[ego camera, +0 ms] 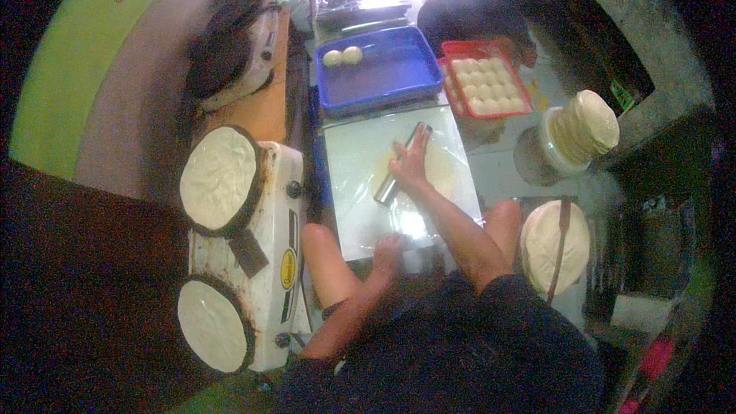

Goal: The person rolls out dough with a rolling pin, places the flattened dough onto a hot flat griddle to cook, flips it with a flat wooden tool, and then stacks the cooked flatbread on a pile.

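My right hand (410, 164) lies over a metal rolling pin (386, 191), fingers spread across its upper half. The pin rests at a slant on a thin, pale round of dough (441, 169), partly covered by the hand and forearm. Under the dough is a glossy white board (353, 184) that reflects the light. My left hand (389, 253) is at the board's front edge, near my knee; it is blurred and its fingers are hard to make out.
A two-plate electric stove (276, 207) at left bears flatbreads (218, 178). Beyond the board, a blue tray (385, 83) holds two dough balls (342, 57); a red tray (528, 104) holds several. Stacked flatbreads (581, 126) and a flatbread pile (540, 247) under a flat stick (560, 247) stand right. Another person (471, 11) sits opposite.
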The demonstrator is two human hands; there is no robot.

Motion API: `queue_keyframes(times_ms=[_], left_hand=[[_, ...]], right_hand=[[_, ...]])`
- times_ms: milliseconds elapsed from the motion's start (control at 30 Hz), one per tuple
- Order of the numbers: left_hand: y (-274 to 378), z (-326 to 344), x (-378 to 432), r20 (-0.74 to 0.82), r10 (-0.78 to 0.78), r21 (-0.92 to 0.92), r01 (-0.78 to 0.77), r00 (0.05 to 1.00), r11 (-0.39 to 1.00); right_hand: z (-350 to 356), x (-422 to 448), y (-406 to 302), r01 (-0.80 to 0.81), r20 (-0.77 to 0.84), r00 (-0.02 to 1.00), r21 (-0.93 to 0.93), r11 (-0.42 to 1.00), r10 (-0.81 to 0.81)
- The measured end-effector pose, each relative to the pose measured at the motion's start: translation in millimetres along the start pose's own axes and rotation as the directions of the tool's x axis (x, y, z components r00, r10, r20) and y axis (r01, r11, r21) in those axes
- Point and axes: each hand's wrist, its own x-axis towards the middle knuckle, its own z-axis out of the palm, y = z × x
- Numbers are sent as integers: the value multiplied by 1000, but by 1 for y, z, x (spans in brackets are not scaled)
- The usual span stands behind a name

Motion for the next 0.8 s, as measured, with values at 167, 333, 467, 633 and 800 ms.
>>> queue_keyframes(times_ms=[167,333,467,633,800], left_hand=[[1,-1,2,-15,-26,17,26,1000,1000],[5,-27,1,15,-103,75,102,995,992],[14,-46,-3,-92,-66,150,80,994,986],[15,-57,-4,-89,-122,189,137,989,972],[23,-59,10,103,-205,300,166,973,939]], right_hand=[[-1,9,-11,14,129,991,223,975,-44],[-14,-17,-42,178,437,886,-12,984,-155],[-26,-35,-39,286,596,779,-63,956,-194],[-44,-64,-13,473,540,762,-85,877,-358],[-66,-75,17,266,315,925,-135,954,-213]])
